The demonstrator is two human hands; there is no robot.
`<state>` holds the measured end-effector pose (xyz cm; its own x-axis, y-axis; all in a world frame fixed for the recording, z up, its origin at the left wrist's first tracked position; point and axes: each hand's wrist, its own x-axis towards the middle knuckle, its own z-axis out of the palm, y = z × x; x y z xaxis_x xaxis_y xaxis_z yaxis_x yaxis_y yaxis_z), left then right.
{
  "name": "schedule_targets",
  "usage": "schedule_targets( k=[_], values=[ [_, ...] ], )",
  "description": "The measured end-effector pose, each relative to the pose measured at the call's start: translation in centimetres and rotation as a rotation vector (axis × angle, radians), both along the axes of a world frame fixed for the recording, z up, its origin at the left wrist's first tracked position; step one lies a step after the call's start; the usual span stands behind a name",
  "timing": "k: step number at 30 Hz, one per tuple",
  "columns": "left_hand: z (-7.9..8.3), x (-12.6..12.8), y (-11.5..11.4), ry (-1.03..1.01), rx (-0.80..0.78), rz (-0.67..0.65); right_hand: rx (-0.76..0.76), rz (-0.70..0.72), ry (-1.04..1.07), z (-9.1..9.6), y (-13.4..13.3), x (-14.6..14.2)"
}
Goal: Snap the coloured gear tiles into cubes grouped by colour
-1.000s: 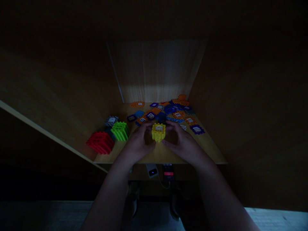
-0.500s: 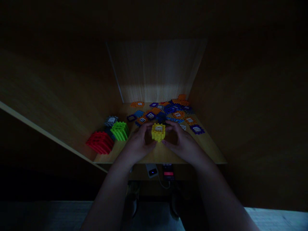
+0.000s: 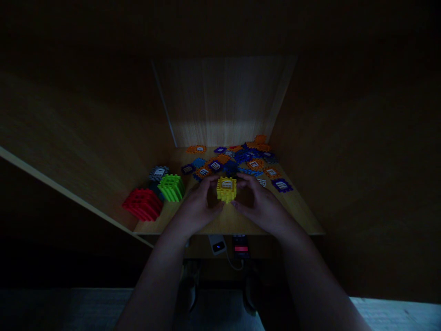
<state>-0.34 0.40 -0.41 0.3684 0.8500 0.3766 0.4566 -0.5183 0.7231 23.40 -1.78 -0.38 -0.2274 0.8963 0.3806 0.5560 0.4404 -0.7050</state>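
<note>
A yellow stack of notched plastic tiles (image 3: pixel 226 189) stands on the wooden desk (image 3: pixel 296 216) near its front middle. My left hand (image 3: pixel 196 208) grips the stack from the left, with fingers curled over its top and thumb at its lower edge. From the right, my right hand (image 3: pixel 261 206) holds the same stack with fingers and thumb closed on it. The scene is dim, so the fingertips are hard to make out.
A green tile stack (image 3: pixel 171 187), a red tile stack (image 3: pixel 143 204) and a grey tile stack (image 3: pixel 159 174) sit at the left. Several loose orange, blue and purple tiles (image 3: pixel 241 161) lie behind my hands. Wooden walls enclose the desk on three sides.
</note>
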Motion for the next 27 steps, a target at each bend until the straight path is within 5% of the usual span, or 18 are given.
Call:
schedule_targets(
  k=[27],
  values=[
    [0.62,0.15,-0.27,-0.015,-0.009,-0.014,0.008,0.032,-0.006,-0.18,-0.03,0.44]
  ],
)
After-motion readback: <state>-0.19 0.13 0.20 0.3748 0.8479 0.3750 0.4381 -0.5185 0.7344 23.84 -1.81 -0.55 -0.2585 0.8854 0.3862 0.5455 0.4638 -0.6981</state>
